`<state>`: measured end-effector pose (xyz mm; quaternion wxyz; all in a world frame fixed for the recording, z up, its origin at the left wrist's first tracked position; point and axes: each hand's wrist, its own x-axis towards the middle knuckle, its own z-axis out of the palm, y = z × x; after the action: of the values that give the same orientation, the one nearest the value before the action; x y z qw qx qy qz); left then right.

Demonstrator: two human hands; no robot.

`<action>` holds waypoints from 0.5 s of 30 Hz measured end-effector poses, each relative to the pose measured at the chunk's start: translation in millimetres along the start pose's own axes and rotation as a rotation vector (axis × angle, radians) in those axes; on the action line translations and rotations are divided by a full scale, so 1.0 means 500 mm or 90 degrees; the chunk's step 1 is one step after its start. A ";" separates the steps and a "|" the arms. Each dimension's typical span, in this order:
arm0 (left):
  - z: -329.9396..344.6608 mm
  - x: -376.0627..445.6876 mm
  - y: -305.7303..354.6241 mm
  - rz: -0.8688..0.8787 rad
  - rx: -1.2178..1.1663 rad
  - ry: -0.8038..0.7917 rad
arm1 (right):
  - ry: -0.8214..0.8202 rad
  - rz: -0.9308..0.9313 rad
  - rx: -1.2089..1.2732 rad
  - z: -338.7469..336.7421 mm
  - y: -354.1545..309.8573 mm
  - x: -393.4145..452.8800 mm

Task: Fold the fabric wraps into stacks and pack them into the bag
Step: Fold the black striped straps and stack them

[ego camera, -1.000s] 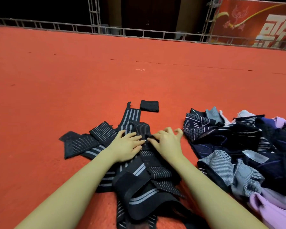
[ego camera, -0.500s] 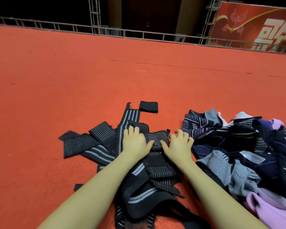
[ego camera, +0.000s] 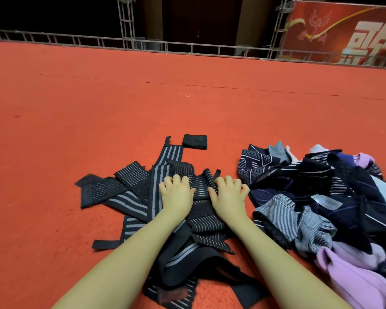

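From the head view, the left hand and right hand lie palm-down on one striped wrap, fingers curled over its far edge, gripping it atop the tangled pile of black wraps on the red carpet. A folded wrap sits apart beyond. The heap of clothes runs off frame at right. The fingertips are hidden.

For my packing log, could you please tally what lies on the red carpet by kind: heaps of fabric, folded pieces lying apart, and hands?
Heaps of fabric: 2 (striped wraps, mixed clothes)
Folded pieces lying apart: 1 (black wrap)
Hands: 2 (left hand, right hand)
Total: 5
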<state>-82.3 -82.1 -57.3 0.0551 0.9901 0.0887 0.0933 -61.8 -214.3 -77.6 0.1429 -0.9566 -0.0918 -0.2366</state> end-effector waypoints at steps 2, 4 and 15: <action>0.005 -0.006 0.002 0.019 0.000 0.035 | 0.013 -0.014 0.006 0.002 0.002 -0.002; 0.007 -0.009 0.001 0.026 -0.033 0.053 | 0.022 -0.017 0.025 0.004 0.002 -0.004; -0.032 0.100 -0.030 0.120 -0.021 0.344 | 0.198 0.023 0.058 -0.009 -0.039 0.096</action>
<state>-39.5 -56.6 -34.9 0.0366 0.9321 0.0062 0.3602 -26.8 -192.4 -46.3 0.2031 -0.9024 -0.0617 -0.3750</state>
